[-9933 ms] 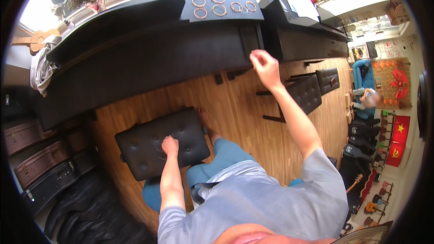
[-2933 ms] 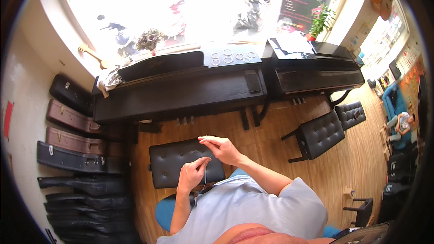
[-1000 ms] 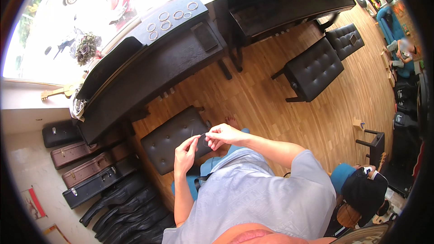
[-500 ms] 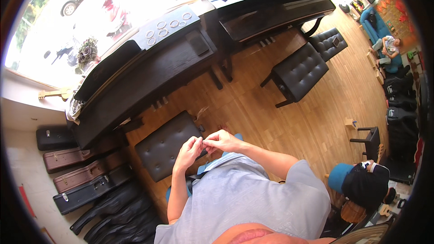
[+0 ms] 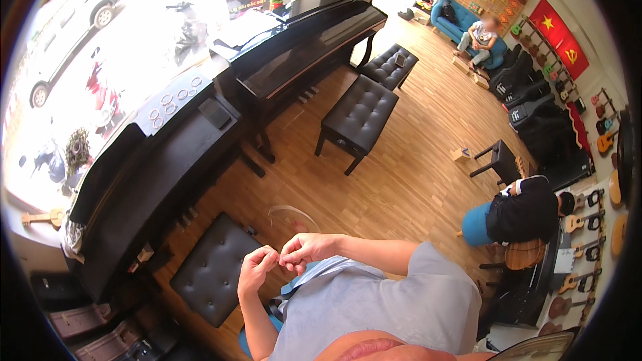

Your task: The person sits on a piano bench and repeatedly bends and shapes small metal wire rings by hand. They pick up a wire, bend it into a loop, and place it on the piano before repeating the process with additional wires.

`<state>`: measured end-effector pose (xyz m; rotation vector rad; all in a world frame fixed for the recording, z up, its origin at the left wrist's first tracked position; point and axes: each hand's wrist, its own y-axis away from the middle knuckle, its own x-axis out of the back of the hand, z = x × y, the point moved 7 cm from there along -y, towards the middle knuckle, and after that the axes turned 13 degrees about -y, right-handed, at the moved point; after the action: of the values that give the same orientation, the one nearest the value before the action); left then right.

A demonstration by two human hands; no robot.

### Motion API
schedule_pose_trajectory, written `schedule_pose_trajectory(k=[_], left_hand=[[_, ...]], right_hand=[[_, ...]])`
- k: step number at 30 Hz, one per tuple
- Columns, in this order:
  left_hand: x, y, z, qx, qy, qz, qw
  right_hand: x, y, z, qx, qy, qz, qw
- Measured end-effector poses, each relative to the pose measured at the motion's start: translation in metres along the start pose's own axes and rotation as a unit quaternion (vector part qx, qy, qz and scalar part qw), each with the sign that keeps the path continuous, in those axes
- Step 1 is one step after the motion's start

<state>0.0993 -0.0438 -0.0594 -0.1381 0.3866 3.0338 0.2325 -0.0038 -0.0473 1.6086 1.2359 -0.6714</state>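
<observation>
My left hand (image 5: 258, 269) and my right hand (image 5: 305, 251) are close together above my lap, fingertips pinched and facing each other with a small gap. A thin, pale curved strand (image 5: 289, 206) loops out just beyond the fingers. It seems to run into the pinch, but the part between the fingertips is too small to make out. Left of my hands is a black tufted bench (image 5: 217, 271), lower than they are. Several pale rings (image 5: 175, 99) lie on top of the dark piano (image 5: 167, 167) ahead on the left.
A second black piano (image 5: 314, 47) and two tufted benches (image 5: 359, 113) stand farther ahead. On the right a person in black (image 5: 528, 210) sits on a blue stool beside a piano. Another person sits on a blue sofa (image 5: 447, 17). Instrument cases (image 5: 83, 321) are stacked at lower left.
The view has swung right and up, showing more of the guitar wall. My hands have drawn slightly apart, and the strand's loop now shows more clearly beyond them.
</observation>
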Motion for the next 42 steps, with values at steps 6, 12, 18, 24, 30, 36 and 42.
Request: schedule_pose_trajectory(k=[6, 12, 18, 24, 30, 36, 42], left_hand=[[-0.026, -0.015, 0.011, 0.001, -0.003, 0.059, 0.998], [-0.078, -0.063, 0.032, 0.064, -0.063, 0.029, 0.996], [-0.179, -0.150, 0.055, 0.092, -0.150, -0.015, 0.984], [-0.271, -0.226, 0.057, 0.095, -0.155, -0.078, 0.980], [-0.348, -0.284, 0.062, 0.115, -0.195, -0.162, 0.960], [-0.402, -0.315, 0.063, 0.120, -0.186, -0.228, 0.948], [-0.430, -0.336, 0.075, 0.070, -0.248, -0.295, 0.920]], right_hand=[[0.009, 0.031, -0.020, 0.084, 0.045, -0.006, 0.995], [0.051, 0.089, -0.043, 0.131, -0.003, -0.007, 0.991], [0.120, 0.188, -0.081, 0.204, -0.016, 0.016, 0.979], [0.187, 0.273, -0.104, 0.264, -0.086, 0.007, 0.961], [0.234, 0.337, -0.109, 0.319, -0.110, 0.008, 0.941], [0.254, 0.386, -0.113, 0.361, -0.124, 0.029, 0.924], [0.262, 0.405, -0.126, 0.364, -0.116, 0.047, 0.923]])
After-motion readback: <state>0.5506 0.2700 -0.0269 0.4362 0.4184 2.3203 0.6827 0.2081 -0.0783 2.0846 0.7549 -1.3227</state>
